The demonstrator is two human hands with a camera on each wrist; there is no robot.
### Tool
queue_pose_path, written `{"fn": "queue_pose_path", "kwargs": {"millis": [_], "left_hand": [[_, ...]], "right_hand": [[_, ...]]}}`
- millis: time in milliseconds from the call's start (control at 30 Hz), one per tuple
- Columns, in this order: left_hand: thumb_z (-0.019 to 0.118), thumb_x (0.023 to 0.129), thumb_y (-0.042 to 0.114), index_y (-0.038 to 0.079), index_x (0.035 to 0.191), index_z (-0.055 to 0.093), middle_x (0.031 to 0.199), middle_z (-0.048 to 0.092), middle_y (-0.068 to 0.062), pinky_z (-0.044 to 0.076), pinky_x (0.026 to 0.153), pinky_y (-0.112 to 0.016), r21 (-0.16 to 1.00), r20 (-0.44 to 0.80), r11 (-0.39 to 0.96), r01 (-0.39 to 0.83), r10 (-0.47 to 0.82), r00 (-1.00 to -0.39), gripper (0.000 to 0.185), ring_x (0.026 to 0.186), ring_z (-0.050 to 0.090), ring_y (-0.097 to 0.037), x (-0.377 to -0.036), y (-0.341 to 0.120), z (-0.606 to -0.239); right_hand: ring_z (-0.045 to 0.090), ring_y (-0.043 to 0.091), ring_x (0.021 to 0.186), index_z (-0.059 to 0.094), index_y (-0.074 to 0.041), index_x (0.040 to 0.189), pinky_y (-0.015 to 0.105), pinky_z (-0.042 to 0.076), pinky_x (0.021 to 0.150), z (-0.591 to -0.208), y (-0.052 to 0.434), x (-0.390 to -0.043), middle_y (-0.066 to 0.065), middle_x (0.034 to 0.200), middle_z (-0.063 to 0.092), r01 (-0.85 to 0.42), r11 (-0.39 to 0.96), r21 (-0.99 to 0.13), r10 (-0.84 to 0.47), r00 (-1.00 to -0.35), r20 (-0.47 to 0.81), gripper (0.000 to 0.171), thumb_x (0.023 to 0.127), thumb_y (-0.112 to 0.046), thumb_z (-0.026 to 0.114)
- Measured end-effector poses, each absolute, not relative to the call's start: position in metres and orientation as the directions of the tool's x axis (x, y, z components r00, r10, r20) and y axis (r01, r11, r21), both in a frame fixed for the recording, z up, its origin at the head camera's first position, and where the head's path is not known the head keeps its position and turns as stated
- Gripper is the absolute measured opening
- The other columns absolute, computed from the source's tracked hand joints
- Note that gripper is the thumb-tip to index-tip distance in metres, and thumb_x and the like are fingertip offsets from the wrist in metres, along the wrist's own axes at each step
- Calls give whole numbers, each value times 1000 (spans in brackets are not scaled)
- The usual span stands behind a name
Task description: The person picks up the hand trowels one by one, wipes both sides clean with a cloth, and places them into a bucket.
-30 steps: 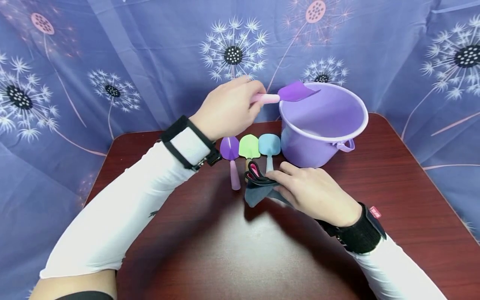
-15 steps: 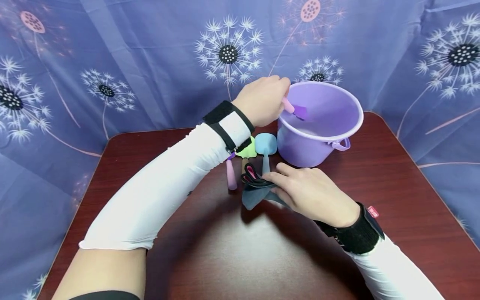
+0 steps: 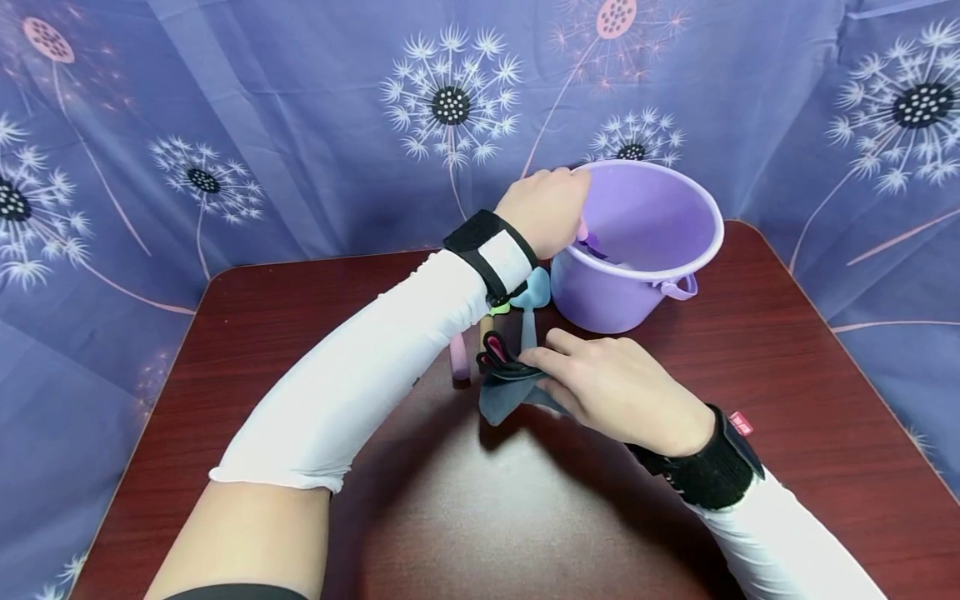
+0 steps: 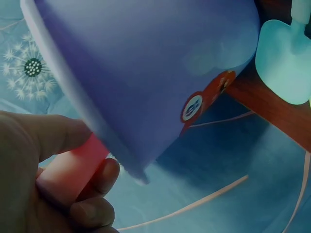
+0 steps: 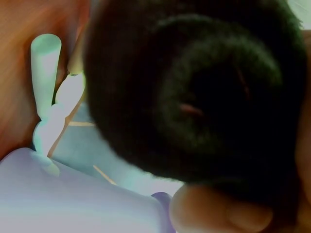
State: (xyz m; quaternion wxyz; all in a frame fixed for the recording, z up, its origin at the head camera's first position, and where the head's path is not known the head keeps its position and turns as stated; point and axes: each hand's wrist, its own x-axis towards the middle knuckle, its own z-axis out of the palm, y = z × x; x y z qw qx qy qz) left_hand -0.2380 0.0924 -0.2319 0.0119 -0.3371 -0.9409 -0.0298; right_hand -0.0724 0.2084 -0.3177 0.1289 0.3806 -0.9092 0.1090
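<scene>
Left hand (image 3: 546, 210) curled round pink handle of purple shovel (image 3: 592, 243), blade dipped inside purple bucket (image 3: 637, 287), over its near-left rim. Right hand (image 3: 611, 385), fingers bent, pinning dark glove (image 3: 504, 382) flat just before bucket, beside blue shovel (image 3: 534, 292)

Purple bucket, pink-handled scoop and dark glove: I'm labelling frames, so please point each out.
purple bucket (image 3: 678, 218), head view, right inner wall.
pink-handled scoop (image 4: 73, 167), left wrist view, pink handle held by the left hand.
dark glove (image 3: 504, 398), head view, flat grey part under the right hand.
</scene>
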Motion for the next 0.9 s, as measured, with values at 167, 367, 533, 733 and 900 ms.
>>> {"fn": "queue_pose_path", "kwargs": {"millis": [167,367,533,733,900], "left_hand": [[63,107,31,14,127,60,125,67,-3,54,99,-39,77,45,766,638,636,-770,27,118,66,-22,-241,95,-238],[57,107,23,15,116,62,109,69,2,53,92,-34,111,46,746,657,656,-753,13,108,68,-17,-243,95,-244],[49,109,22,14,113,63,107,67,1,53,89,-35,112,25,748,654,656,-754,16,105,67,-17,-245,95,-246],[50,109,24,15,120,68,115,69,2,52,92,-34,126,1,752,646,652,-759,23,108,65,-16,-247,95,-247],[53,106,24,16,123,69,121,68,2,51,94,-34,144,15,743,654,659,-752,24,110,64,-14,-250,94,-248]], "right_hand": [[40,7,54,73,-21,126,26,41,48,-319,208,-72,-7,89,53,-721,684,-107,-664,-677,316,30,97,-20,78],[41,7,54,72,-21,126,27,41,47,-320,208,-72,-7,88,53,-723,683,-108,-666,-676,314,31,96,-20,79],[40,7,55,72,-21,126,26,40,48,-320,208,-72,-7,88,52,-722,683,-108,-668,-678,308,32,95,-20,80],[41,7,56,72,-21,125,26,40,48,-319,208,-73,-7,88,52,-725,682,-99,-672,-675,304,32,95,-20,80],[43,7,56,73,-21,124,27,41,47,-319,208,-74,-6,89,53,-727,680,-91,-676,-670,306,32,94,-20,81]]}}
